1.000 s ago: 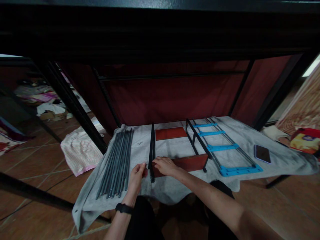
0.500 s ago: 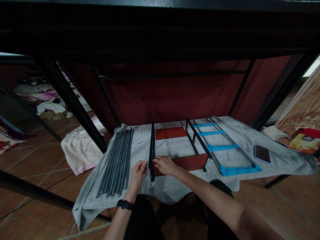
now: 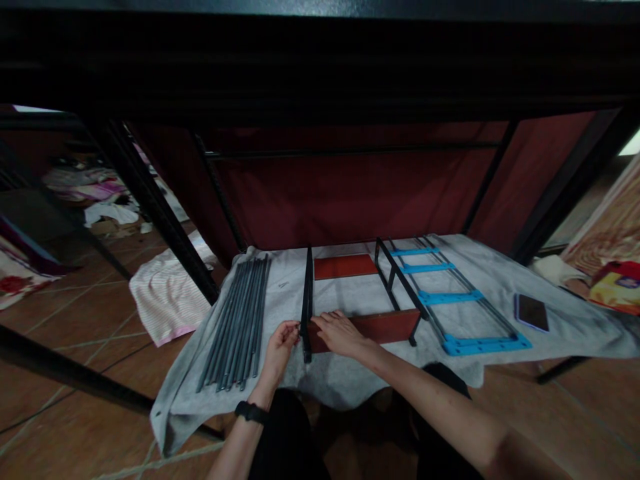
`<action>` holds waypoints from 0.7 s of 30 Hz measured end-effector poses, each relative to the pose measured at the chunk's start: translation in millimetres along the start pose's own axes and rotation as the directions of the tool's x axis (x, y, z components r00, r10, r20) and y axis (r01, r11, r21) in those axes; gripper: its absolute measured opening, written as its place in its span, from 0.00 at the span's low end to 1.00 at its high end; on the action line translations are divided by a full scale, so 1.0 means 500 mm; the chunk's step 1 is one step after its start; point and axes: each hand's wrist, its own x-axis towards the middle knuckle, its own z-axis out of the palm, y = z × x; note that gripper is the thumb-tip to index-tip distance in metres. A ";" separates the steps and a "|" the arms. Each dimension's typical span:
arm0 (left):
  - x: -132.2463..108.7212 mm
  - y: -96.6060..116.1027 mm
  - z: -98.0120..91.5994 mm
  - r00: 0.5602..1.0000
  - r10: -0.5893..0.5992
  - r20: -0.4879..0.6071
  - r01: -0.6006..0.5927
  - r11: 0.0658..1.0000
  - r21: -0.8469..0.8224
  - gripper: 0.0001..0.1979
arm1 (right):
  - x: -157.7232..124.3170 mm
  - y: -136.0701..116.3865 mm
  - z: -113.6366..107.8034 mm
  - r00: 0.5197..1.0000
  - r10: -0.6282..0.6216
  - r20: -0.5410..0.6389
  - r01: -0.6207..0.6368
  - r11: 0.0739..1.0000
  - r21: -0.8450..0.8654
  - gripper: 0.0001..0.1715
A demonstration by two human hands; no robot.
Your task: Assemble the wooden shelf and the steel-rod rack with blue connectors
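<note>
A small rack with a black metal frame point(image 3: 307, 307) and two reddish-brown boards stands on the grey cloth. My right hand point(image 3: 343, 335) lies over the left end of the near board point(image 3: 387, 327), fingers bent across its upper edge and holding it beside the black side piece. My left hand point(image 3: 281, 345) is just outside that side piece, thumb and fingertips pinched together at it; whatever is between them is too small to make out. A bundle of grey metal tubes point(image 3: 235, 327) lies to the left. Small bits point(image 3: 283, 285) rest on the cloth beyond my left hand.
Grey tubes joined by blue plastic crosspieces point(image 3: 450, 297) lie to the right, with a phone point(image 3: 531, 312) farther right. The grey cloth point(image 3: 325, 393) covers the low surface. Black table legs point(image 3: 150, 200) rise on both sides, and a dark tabletop edge point(image 3: 320, 67) crosses above.
The whole view has shifted slightly, so things appear a little farther right. My left fingertips have come closer to the black side piece; my right hand stays on the near board.
</note>
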 end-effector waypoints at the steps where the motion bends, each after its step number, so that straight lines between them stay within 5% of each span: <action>1: -0.003 0.001 -0.001 1.000 -0.029 0.001 0.029 0.999 -0.028 0.21 | -0.006 0.002 0.000 1.000 -0.002 -0.012 0.002 1.000 0.001 0.22; 11: -0.010 -0.022 -0.010 0.998 -0.041 -0.046 0.040 0.999 -0.030 0.22 | -0.057 0.010 -0.007 0.995 0.019 -0.103 -0.012 0.998 0.059 0.30; 15: -0.005 -0.073 -0.076 0.979 -0.005 -0.202 0.059 0.963 0.264 0.27 | -0.095 0.024 -0.016 0.987 0.045 -0.151 -0.034 0.997 0.073 0.32; 21: 0.031 -0.122 -0.139 0.963 0.058 -0.264 0.110 0.808 0.579 0.10 | -0.204 0.049 0.009 0.958 0.095 -0.270 -0.068 0.992 0.108 0.32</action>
